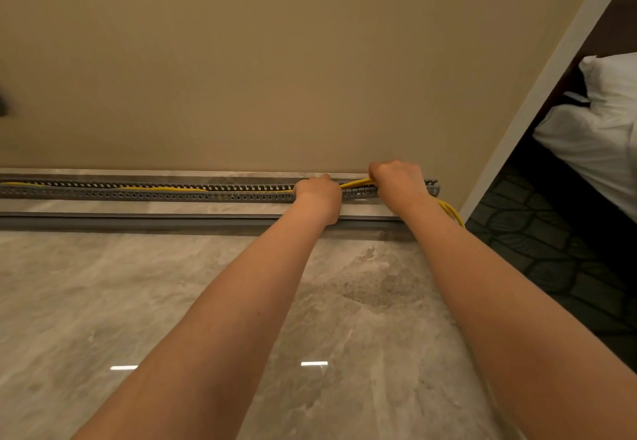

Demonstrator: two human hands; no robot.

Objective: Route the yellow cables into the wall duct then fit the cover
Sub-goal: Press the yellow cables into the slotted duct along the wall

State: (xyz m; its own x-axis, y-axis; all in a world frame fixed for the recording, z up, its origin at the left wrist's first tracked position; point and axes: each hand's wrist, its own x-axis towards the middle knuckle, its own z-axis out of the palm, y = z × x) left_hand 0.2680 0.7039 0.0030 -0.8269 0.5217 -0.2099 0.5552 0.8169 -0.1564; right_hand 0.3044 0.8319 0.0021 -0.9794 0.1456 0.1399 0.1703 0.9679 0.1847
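Note:
A long grey slotted wall duct (148, 190) runs along the skirting at the foot of the beige wall. Yellow cables (355, 183) lie inside it from the far left up to my hands. My left hand (317, 194) presses on the duct with its fingers curled over the cables. Just to its right, my right hand (396, 177) is closed around the cables, lifted slightly above the duct near its right end. The cables' loose end (451, 212) hangs out behind my right forearm. The grey duct cover (138, 222) lies on the floor just in front of the duct.
Polished marble floor (138, 301) fills the foreground. The wall ends in a white corner (537, 94) at the right. Past that corner are dark patterned carpet (551, 260) and a bed with white linen (599, 136).

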